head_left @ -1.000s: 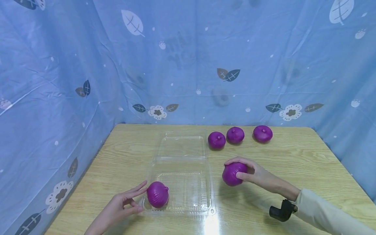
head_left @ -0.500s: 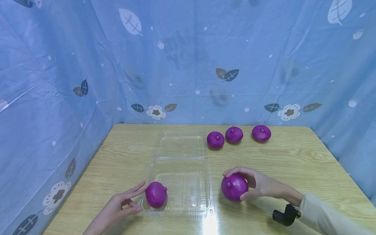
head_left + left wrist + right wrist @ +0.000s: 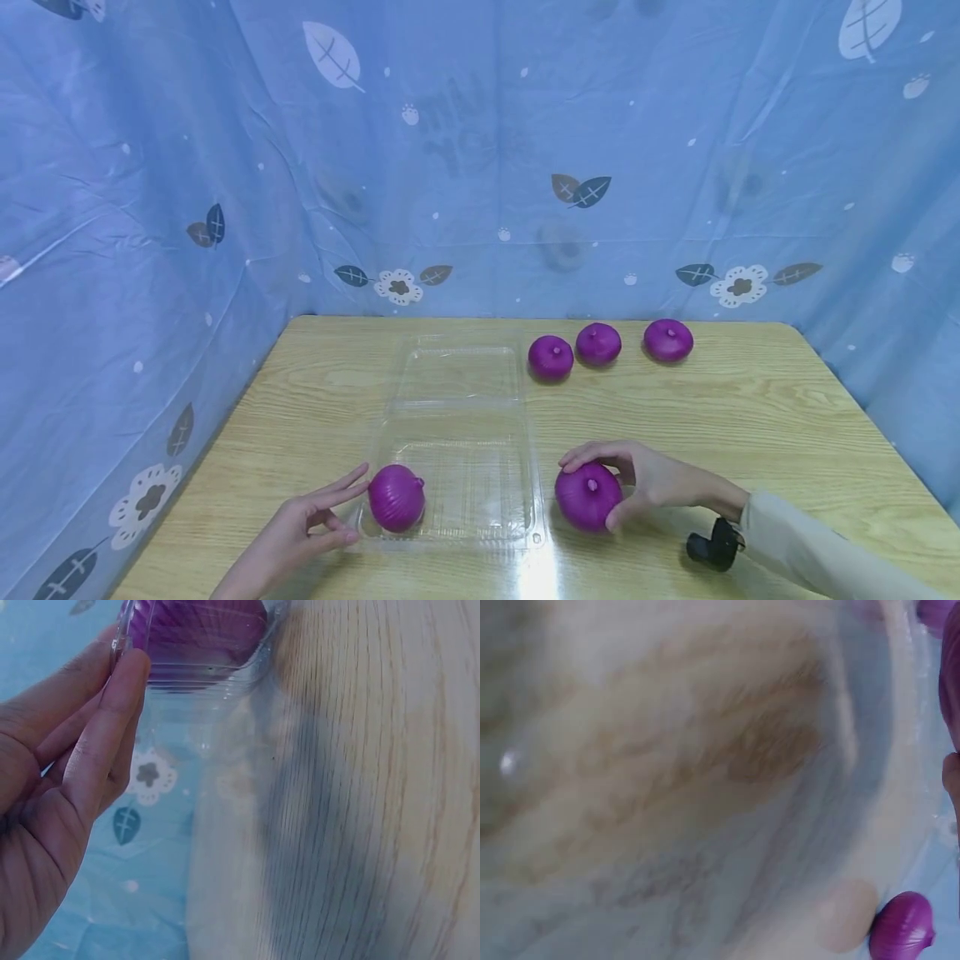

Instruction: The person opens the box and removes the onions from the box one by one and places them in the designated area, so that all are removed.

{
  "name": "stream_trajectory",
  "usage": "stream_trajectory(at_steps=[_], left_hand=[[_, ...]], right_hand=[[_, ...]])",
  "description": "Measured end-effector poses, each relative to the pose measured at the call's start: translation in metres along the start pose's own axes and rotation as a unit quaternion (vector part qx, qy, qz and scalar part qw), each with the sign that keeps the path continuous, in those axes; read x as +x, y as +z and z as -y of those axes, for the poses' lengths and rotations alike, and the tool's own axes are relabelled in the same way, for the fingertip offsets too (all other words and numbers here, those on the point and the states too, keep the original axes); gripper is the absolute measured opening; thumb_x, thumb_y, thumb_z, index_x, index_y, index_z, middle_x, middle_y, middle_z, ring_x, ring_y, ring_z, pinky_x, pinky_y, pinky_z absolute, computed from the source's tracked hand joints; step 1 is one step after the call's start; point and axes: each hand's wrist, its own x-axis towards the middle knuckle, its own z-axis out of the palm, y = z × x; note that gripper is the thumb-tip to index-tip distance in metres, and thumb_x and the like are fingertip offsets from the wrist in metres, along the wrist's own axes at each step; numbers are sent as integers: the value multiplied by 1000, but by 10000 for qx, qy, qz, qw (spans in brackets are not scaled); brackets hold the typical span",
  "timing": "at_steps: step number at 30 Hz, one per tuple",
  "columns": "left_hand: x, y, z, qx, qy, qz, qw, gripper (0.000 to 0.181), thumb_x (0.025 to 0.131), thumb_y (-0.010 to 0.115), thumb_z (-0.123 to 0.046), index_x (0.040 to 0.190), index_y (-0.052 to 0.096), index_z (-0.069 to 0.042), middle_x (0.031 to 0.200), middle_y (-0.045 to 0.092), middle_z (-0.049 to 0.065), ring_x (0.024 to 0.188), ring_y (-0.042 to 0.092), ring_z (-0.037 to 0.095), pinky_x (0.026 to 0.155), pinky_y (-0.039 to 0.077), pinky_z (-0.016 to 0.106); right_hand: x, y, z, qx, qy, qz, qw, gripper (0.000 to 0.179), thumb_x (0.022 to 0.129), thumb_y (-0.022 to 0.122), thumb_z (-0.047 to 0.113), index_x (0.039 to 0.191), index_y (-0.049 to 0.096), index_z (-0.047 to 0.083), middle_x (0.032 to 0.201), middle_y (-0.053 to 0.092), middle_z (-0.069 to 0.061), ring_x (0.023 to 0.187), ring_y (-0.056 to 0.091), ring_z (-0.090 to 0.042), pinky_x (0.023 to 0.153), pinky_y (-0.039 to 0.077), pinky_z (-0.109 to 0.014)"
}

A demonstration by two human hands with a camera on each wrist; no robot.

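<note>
My right hand (image 3: 648, 479) grips a purple onion (image 3: 588, 498), low over the table just right of a clear plastic clamshell container (image 3: 542, 508). The onion's stem end faces up. Another purple onion (image 3: 396, 497) sits inside the container at its near left corner. At that corner my left hand (image 3: 303, 525) pinches the rim. The left wrist view shows the fingertips (image 3: 131, 667) right at the rim, beside the ribbed onion (image 3: 206, 634) behind the plastic. Only a sliver of the right hand (image 3: 951, 776) shows in the right wrist view.
Three more purple onions stand at the back of the wooden table (image 3: 750, 417): a left one (image 3: 551, 358), a middle one (image 3: 598, 344) and a right one (image 3: 668, 341). The container's lid half (image 3: 461, 375) lies opened toward the back. A blue patterned curtain (image 3: 465, 167) surrounds the table.
My right hand has brought its onion down and slightly left, toward the container, and the onion has turned stem up. The left hand stays at the container's corner.
</note>
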Motion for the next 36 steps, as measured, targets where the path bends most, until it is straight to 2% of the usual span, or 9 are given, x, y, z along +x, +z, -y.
stream_trajectory(at_steps=[3, 9, 18, 22, 26, 28, 30, 33, 36], left_hand=[[0, 1, 0, 42, 110, -61, 9999, 58, 87, 68, -8, 141, 46, -6, 147, 30, -23, 65, 63, 10, 61, 53, 24], [-2, 0, -1, -64, -81, -62, 9999, 57, 87, 68, -10, 139, 46, -3, 146, 29, -25, 67, 63, 10, 64, 54, 25], [-2, -4, -1, 4, -196, -85, 9998, 56, 87, 68, -11, 139, 48, -4, 146, 30, -25, 66, 59, 6, 54, 48, 23], [-1, -4, -1, -58, -284, -37, 9996, 56, 87, 69, -14, 138, 48, -1, 150, 34, -8, 64, 59, 11, 57, 49, 23], [-1, -3, -1, -103, -289, -38, 9995, 56, 87, 69, -14, 137, 48, 1, 149, 36, 9, 64, 60, 13, 60, 50, 23], [-1, -3, -2, -112, -275, -21, 9996, 56, 88, 68, -14, 137, 48, 2, 150, 35, 8, 64, 61, 13, 62, 51, 23], [0, -3, -2, -141, -237, -5, 9996, 55, 88, 68, -14, 137, 47, 2, 150, 34, -2, 65, 61, 13, 62, 51, 23], [0, -3, -2, -146, -205, 5, 9997, 54, 89, 67, -14, 136, 47, 3, 148, 32, -12, 65, 62, 13, 62, 52, 24], [-1, -3, -2, -160, -208, -18, 9997, 54, 88, 68, -14, 136, 48, 3, 148, 32, -12, 65, 62, 13, 60, 51, 24]], right_hand=[[4, -5, -8, -30, 111, -111, 9999, 66, 73, 78, -4, 133, 51, 3, 136, 47, -26, 132, 41, -18, 107, 35, -29], [10, -17, -20, 170, 458, -448, 9978, 62, 76, 76, -1, 132, 50, 0, 137, 42, -31, 128, 43, -11, 104, 37, -25], [26, -37, -36, 52, 1046, -750, 9917, 64, 76, 79, 5, 134, 51, 3, 139, 47, -21, 121, 50, -10, 87, 53, -34], [30, -47, -41, -283, 1218, -803, 9889, 65, 76, 80, 8, 134, 51, 5, 139, 48, -19, 120, 51, -9, 92, 49, -29], [35, -56, -44, -344, 1474, -924, 9841, 65, 76, 80, 9, 135, 50, 7, 140, 48, -17, 117, 53, -14, 81, 55, -36], [36, -59, -45, -329, 1561, -990, 9822, 66, 77, 79, 8, 135, 50, 7, 140, 46, -18, 108, 59, -20, 71, 57, -41], [38, -61, -46, -336, 1599, -1068, 9808, 65, 77, 80, 8, 135, 50, 8, 140, 46, -17, 107, 58, -24, 65, 57, -44], [40, -62, -46, -587, 1625, -1210, 9775, 67, 76, 81, 11, 135, 50, 9, 141, 46, -15, 113, 54, -29, 73, 57, -38], [43, -61, -45, -716, 1714, -1308, 9739, 74, 74, 82, 13, 139, 47, 8, 142, 45, -14, 119, 49, -34, 79, 55, -32]])
